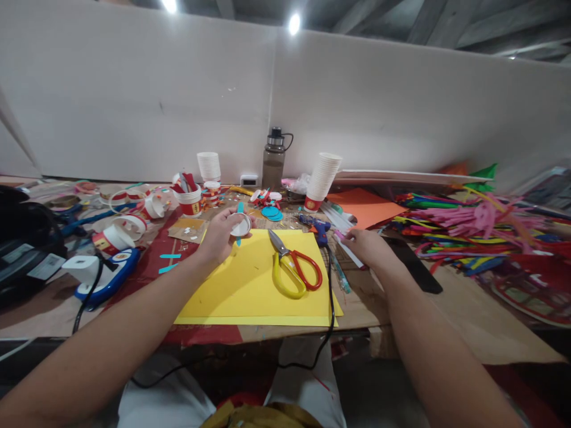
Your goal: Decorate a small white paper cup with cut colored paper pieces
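My left hand [218, 236] is closed on a small round white paper piece [241, 226], which looks like a cut cup base, with a blue paper strip [241, 207] showing above and below it. My right hand [368, 246] is at the right of the yellow paper, fingers pinched beside a pale strip with a pinkish end [350, 249]; whether they grip it cannot be made out. Between the hands, scissors [285, 255] with one yellow and one red handle lie on yellow paper sheets [223, 297]. A blue glue gun [320, 232] rests near my right hand.
Stacked paper cups [325, 178] and a water bottle [273, 160] stand at the back. Colourful pipe cleaners [464, 220] are heaped at right. Cut cup rings [113, 238] and a blue power strip [111, 276] lie left. A black cable [331, 297] hangs over the table edge.
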The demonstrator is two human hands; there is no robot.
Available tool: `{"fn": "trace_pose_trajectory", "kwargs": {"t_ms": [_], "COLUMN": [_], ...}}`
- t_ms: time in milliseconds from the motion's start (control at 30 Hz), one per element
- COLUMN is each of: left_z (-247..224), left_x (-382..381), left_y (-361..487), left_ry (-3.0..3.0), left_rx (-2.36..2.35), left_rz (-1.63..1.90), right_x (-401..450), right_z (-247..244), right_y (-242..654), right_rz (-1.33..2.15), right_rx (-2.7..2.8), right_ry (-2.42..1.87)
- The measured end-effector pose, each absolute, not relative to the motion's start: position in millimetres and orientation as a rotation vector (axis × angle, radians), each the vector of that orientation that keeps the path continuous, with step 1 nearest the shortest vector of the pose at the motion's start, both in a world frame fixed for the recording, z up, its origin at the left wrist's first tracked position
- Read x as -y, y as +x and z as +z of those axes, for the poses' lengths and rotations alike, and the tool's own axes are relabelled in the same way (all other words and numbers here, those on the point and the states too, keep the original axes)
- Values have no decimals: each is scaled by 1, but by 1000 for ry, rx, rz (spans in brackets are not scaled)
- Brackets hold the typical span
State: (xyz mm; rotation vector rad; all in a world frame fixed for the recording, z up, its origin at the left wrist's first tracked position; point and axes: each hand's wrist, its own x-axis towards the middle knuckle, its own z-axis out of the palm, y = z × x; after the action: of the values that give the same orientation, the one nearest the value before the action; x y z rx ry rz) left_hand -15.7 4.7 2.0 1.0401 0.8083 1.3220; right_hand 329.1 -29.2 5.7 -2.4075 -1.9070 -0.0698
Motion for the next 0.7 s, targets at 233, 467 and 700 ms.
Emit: {"fn": "trace_pose_trajectory", "kwargs": {"t_ms": [233, 467, 700], "left_z": [25, 15, -9], "left_x": [-24, -34, 1], "left_y": [-40, -42, -6], "left_ry": [838, 769, 1357], "left_rx": [-664, -748, -937], "left_rz": [1657, 1678, 1242], "right_x": [27, 25, 21], "right_z": [3, 2, -5], "right_y": [327, 326, 331], "right_rz": [-17, -47, -90], "right_rx": [1874, 1924, 1972], "right_ry": [-2447, -2438, -2416]}}
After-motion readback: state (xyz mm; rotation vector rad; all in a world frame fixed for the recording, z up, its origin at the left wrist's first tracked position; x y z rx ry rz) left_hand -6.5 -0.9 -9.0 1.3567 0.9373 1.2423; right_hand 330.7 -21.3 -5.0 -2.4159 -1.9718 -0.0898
